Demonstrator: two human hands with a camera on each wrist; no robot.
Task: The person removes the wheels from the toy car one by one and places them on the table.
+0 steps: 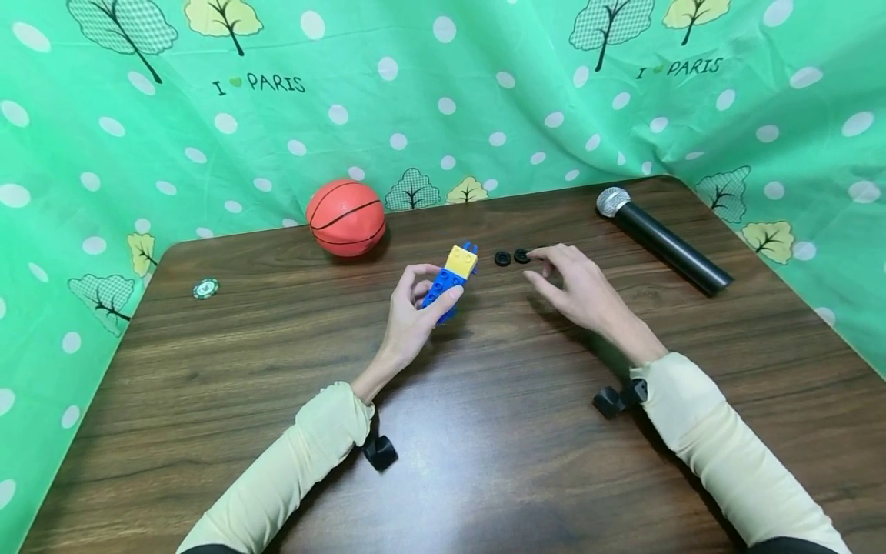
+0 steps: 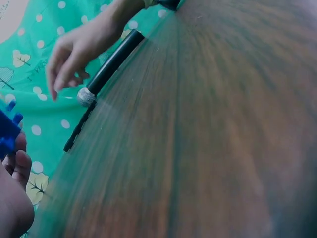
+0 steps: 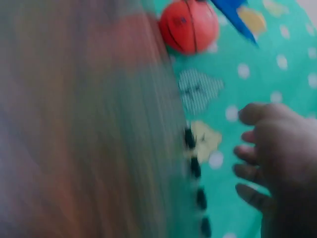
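My left hand [image 1: 408, 319] grips a toy-brick piece [image 1: 441, 288], blue with a yellow block at its far end, raised over the table between thumb and fingers. In the left wrist view, only the blue part [image 2: 9, 130] shows at the edge. The right hand [image 1: 584, 291] hovers with loosely bent, spread fingers and nothing between them. Just beyond its fingertips lie small round black toy wheels [image 1: 502, 258]. From the right wrist, several black wheels [image 3: 195, 167] appear in a row along the table, apart from that hand; in the head view the hand covers some.
An orange-red toy basketball [image 1: 346, 218] sits at the back left of the wooden table [image 1: 443, 438]. Far to the left lies a green-and-white poker chip [image 1: 205, 288]. A black microphone [image 1: 667, 242] lies slanting at the back right. Behind hangs a green dotted curtain [image 1: 443, 85].
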